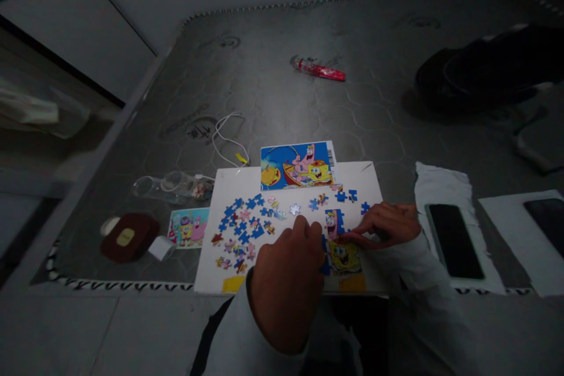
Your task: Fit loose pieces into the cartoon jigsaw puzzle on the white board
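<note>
A white board [229, 188] lies on the mattress with several loose blue and pink puzzle pieces [244, 226] scattered over its left half. A partly joined patch of puzzle [342, 252] with a yellow cartoon figure sits near the front edge. My left hand [286, 282] hovers over the board beside that patch, fingers curled, its back toward me. My right hand [388, 224] rests on the board with fingertips pressed down at the right edge of the joined patch. A reference picture [296, 165] leans at the board's far edge.
A second small cartoon card [189, 227], a roll of tape [161, 247], a dark red case [127, 238], a clear plastic bag [171, 187] and a white cable [227, 141] lie left. A phone [453, 241] on white cloth lies right. A red tube [319, 69] and dark bag [489, 70] sit farther back.
</note>
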Action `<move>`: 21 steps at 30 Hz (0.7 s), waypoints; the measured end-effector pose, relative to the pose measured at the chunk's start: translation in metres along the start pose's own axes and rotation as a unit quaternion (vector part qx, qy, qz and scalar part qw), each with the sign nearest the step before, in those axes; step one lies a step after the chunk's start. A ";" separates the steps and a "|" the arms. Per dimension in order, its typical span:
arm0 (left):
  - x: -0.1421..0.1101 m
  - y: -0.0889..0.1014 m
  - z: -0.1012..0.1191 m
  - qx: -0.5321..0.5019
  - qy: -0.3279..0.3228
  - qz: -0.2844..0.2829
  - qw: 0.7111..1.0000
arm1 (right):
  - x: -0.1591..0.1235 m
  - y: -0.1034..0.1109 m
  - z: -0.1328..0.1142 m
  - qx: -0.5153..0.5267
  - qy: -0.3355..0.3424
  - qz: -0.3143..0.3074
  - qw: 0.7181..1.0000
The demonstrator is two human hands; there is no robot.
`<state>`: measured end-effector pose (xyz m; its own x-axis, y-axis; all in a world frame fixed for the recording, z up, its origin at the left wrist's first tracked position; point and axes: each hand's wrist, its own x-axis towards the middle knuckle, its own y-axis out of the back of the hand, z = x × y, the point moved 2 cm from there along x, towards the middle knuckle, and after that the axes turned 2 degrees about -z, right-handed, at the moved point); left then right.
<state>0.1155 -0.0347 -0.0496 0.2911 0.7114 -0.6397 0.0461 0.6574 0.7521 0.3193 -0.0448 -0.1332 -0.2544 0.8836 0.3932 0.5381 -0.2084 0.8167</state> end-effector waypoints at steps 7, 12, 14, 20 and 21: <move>0.001 0.002 0.005 -0.008 0.004 -0.011 1.000 | -0.001 -0.004 0.004 -0.012 0.007 -0.005 1.000; 0.001 0.001 0.003 -0.012 0.005 -0.013 1.000 | -0.005 -0.008 0.011 0.007 0.021 -0.016 1.000; 0.000 0.000 0.001 -0.014 0.009 -0.015 1.000 | -0.006 -0.008 0.011 0.006 0.021 -0.003 1.000; -0.003 -0.001 -0.005 -0.007 0.027 -0.013 1.000 | -0.002 -0.006 0.005 -0.009 0.025 0.024 0.999; -0.003 -0.001 -0.005 -0.007 0.028 -0.014 0.999 | -0.001 -0.007 0.004 -0.008 0.026 0.030 0.999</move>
<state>0.1096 -0.0359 -0.0496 0.2361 0.7047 -0.6690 0.0411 0.6806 0.7315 0.3191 -0.0429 -0.1411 -0.2643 0.8465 0.4622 0.5401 -0.2671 0.7981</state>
